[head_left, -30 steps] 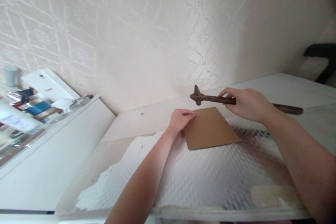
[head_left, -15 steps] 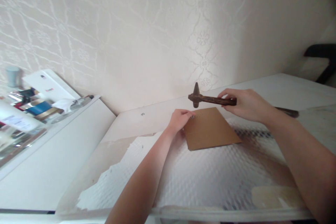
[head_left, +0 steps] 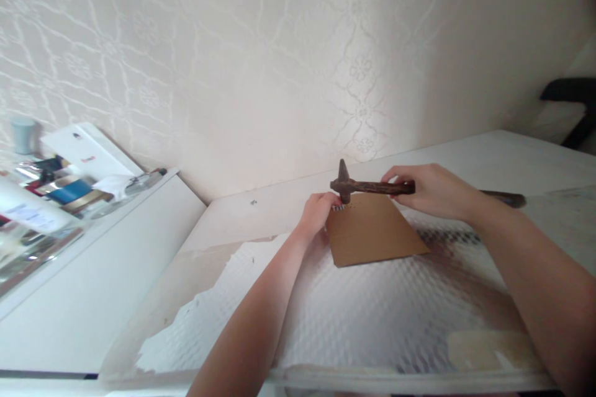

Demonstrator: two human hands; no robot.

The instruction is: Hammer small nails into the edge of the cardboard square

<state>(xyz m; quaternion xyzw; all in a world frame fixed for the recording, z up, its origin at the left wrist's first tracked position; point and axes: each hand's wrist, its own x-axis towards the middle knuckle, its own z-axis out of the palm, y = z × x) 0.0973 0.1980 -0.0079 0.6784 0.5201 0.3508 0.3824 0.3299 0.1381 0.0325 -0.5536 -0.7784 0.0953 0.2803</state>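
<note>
My right hand (head_left: 426, 189) is wrapped round the wooden handle of a hammer (head_left: 343, 186), whose dark head hangs over the far left corner of a flat brown board (head_left: 372, 236). At that corner, my left hand (head_left: 318, 212) has its fingers pressed together, and what they pinch is too small to make out. Several small metal nails (head_left: 338, 207) stand in a short row beside the left fingertips, just below the hammer head. Small dark dots mark the board to the right of them. The handle's end shows beyond my right wrist.
The board lies on a white table (head_left: 223, 217) with a textured, torn covering (head_left: 354, 322). A patterned wall rises behind. At left, a white cabinet (head_left: 107, 260) carries a white box (head_left: 90, 152), bottles and other clutter. A dark chair part (head_left: 570, 90) is at far right.
My right hand has lowered the hammer, bringing its head down and slightly left, closer to the nails. My left hand stays at the board's corner, its fingertips shifted slightly, with more of the nails showing.
</note>
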